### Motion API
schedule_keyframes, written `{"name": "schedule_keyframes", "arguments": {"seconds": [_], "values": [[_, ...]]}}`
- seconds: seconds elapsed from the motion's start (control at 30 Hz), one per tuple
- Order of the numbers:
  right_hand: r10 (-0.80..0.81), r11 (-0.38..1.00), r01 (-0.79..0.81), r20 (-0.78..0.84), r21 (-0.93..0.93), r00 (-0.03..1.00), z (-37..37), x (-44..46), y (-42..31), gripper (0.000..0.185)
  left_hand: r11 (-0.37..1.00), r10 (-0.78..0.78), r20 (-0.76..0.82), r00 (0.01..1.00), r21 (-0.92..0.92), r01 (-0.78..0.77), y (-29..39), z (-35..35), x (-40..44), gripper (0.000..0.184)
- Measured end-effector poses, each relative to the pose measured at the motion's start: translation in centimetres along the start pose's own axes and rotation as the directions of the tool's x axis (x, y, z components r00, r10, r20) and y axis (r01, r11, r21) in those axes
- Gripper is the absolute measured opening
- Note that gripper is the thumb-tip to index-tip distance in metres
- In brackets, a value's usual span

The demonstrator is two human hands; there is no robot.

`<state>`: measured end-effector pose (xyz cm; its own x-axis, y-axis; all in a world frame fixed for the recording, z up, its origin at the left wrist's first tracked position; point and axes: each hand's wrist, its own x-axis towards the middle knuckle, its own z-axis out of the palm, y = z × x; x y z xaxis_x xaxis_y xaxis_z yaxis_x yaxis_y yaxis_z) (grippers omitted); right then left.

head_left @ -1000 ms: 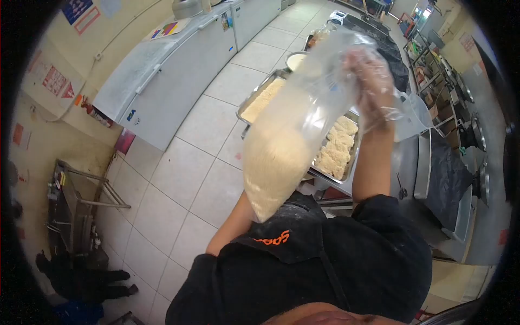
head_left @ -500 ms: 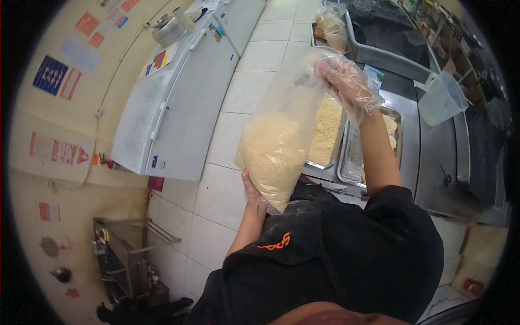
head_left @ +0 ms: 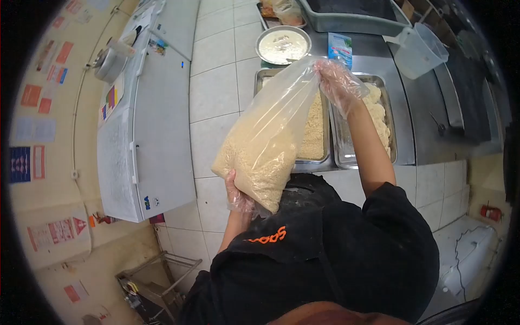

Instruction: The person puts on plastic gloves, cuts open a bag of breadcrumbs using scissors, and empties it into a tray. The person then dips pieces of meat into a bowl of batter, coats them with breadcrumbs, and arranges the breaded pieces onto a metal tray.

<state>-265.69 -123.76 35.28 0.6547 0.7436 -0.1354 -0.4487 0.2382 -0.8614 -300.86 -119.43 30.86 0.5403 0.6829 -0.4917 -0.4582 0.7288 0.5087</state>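
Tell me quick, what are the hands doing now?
Left hand: supporting the plastic bag low down; open or closed unclear.
Right hand: closed, holding the bag's top.

This place appears to be a professional kitchen rather than one in a home, because at the steel worktable [head_left: 374,51] there are a metal tray of crumbs [head_left: 312,142], a second tray [head_left: 344,149] with pale pieces, a wide bowl [head_left: 273,63] of white mixture and a translucent jug [head_left: 416,56]. The clear bag of crumbs [head_left: 260,154] is also large, as is more usual for a business. White chest freezers [head_left: 165,130] stand on light floor tiles [head_left: 214,95], printed notices [head_left: 57,236] cover the yellowish wall, and a red fire extinguisher [head_left: 491,213] is visible at the right.
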Motion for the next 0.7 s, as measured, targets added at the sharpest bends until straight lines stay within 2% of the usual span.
{"name": "schedule_keyframes", "arguments": {"seconds": [0.03,0.1,0.2,0.4,0.53,0.7], "values": [[-0.003,1.0,0.004,-0.016,0.003,1.0,-0.7,0.3,0.6,0.011,1.0,-0.013,0.004,1.0,0.009,0.013,0.7,0.3,0.1,0.064],[-0.057,0.978,0.035,0.101,0.207,0.993,-3.1,1.6,3.1,0.013,0.999,-0.036,0.021,0.999,0.037,0.035,1.8,0.9,0.6,0.064],[-0.059,0.953,0.014,0.14,0.304,0.988,-4.7,2.2,5.3,0.017,0.997,-0.027,0.014,1.0,0.079,0.026,2.8,1.0,1.5,0.064],[-0.01,0.931,-0.068,0.211,0.358,0.977,-5.4,1.9,7.4,0.024,0.993,-0.026,-0.034,0.999,0.113,0.03,4.1,1.7,2.1,0.061],[-0.05,0.91,-0.036,0.196,0.414,0.979,-6.0,1.9,8.8,0.028,0.99,-0.029,-0.039,0.999,0.134,0.034,4.4,2.6,2.4,0.061],[0.011,0.839,-0.123,0.209,0.53,0.978,-6.8,2.2,10.1,0.037,0.972,0.044,-0.049,0.998,0.232,-0.032,4.9,3.3,2.9,0.058]]}}
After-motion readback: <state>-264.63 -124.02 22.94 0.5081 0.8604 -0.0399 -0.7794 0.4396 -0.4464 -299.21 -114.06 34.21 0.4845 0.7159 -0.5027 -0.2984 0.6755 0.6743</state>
